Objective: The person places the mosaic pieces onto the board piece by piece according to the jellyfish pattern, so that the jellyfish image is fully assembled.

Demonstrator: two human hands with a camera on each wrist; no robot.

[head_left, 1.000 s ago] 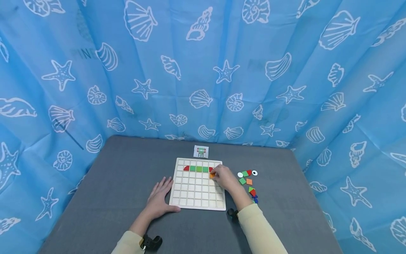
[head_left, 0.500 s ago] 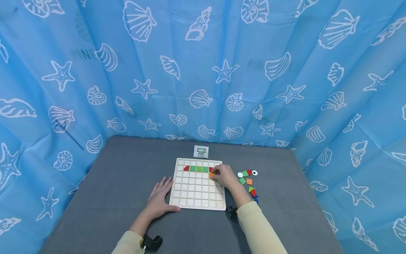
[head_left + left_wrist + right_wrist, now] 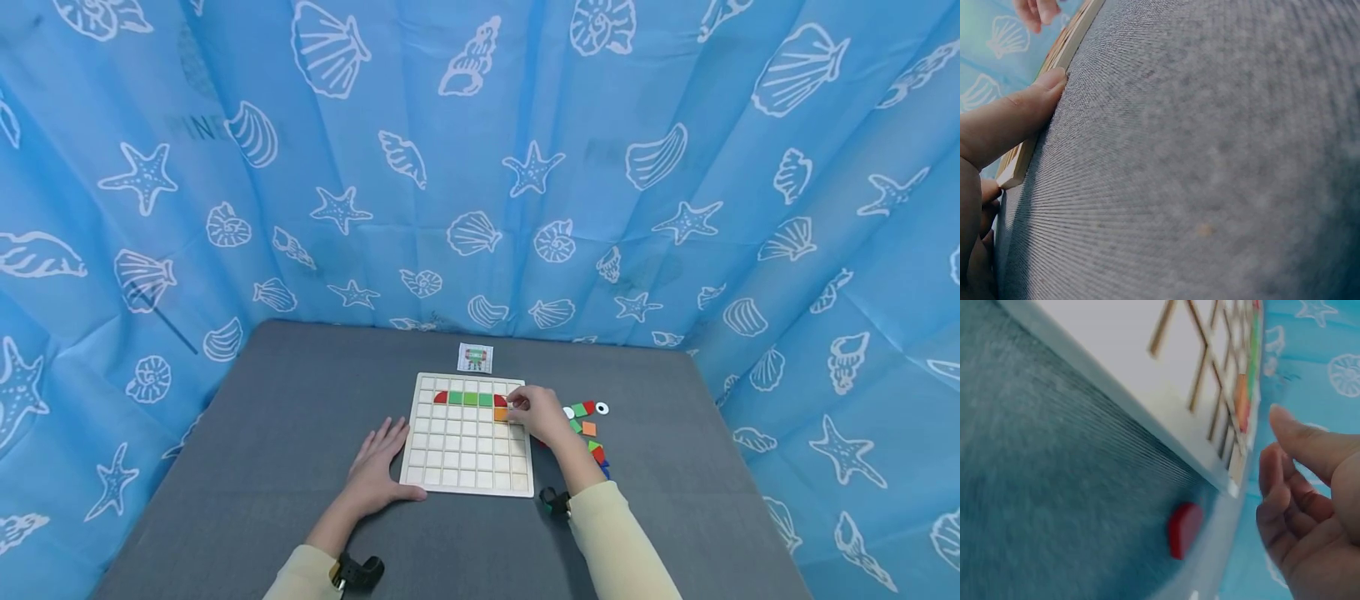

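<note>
A pale gridded wooden board [image 3: 452,460] lies on the grey table. Red quarter-round tiles [image 3: 440,398] cap both ends of a row of green tiles [image 3: 470,399], and an orange square tile [image 3: 501,414] sits in a cell below the right end. My left hand [image 3: 375,479] steadies the board's near-left corner, fingers stretched along the left side and thumb [image 3: 1041,97] against the near edge. Just off the orange tile, my right hand [image 3: 542,415] hovers at the board's right edge; the right wrist view shows its thumb and loosely bent fingers [image 3: 1279,506] holding nothing.
Right of the board lie loose tiles, among them an orange square [image 3: 589,429], a white ring with a dark centre [image 3: 602,408] and a green-red group. A red tile [image 3: 1184,530] rests close beside the board's right edge. Behind the board is a small picture card [image 3: 476,357].
My right hand has let go of the orange tile and shifted slightly right, uncovering the right red tile. The left hand has kept its place.
</note>
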